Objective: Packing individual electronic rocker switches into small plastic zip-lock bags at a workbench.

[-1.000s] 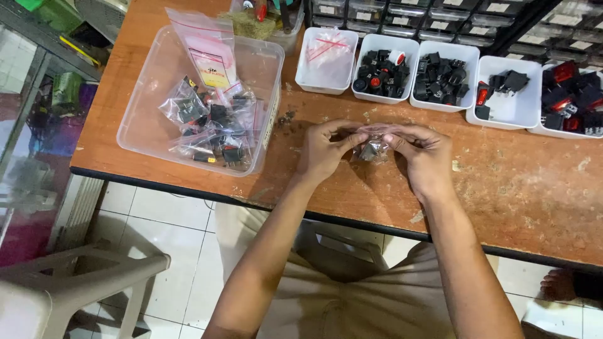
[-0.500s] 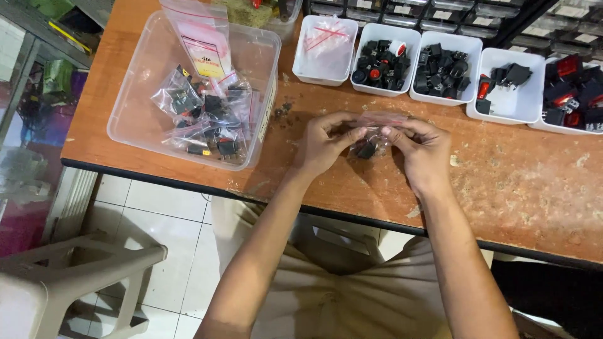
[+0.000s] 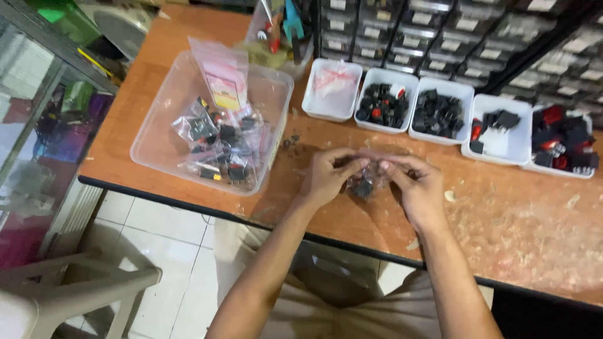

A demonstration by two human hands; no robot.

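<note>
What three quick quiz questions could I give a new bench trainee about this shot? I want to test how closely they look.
1. True or false: both hands hold one small clear bag of dark parts above the wooden table.
2. Which container holds many bagged parts? A) the large clear tub on the person's left B) the small white tray at the far right C) the drawer cabinet
3. Fill in: a row of ____ small white trays stands behind the hands.

Key
1. True: the left hand and right hand pinch the small clear bag over the wooden table.
2. A: the large clear tub.
3. Five: the small white trays.
</note>
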